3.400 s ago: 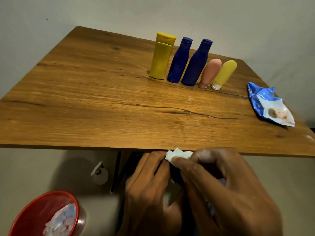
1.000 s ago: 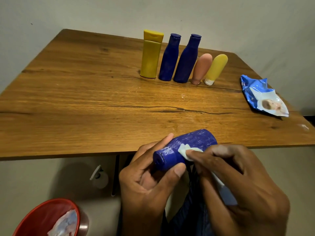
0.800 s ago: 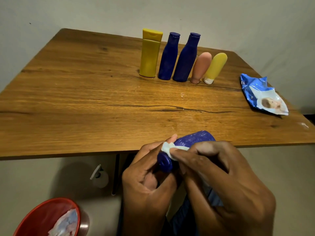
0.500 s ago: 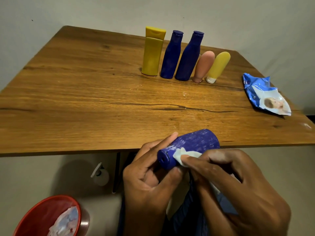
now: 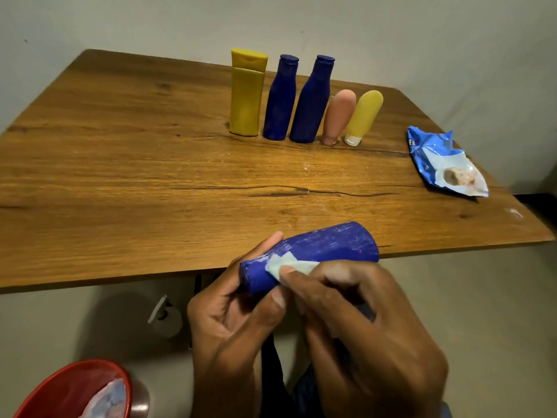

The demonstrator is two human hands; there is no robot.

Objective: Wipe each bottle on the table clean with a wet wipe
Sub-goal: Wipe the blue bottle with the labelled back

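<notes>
The wet wipe (image 5: 289, 264) has slid back along the bottle's (image 5: 325, 248) neck.

The wooden tabletop (image 5: 120, 176) carries five bottles (image 5: 312, 99) upright in a row. Right of the row lies a crumpled wipes packet (image 5: 446, 167)

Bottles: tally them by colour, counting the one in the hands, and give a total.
Dark blue: 3, two standing in the row, one held in the left hand
Yellow: 2, a tall flip-cap bottle and a small tube
Pink: 1, a small tube
Total: 6
</notes>
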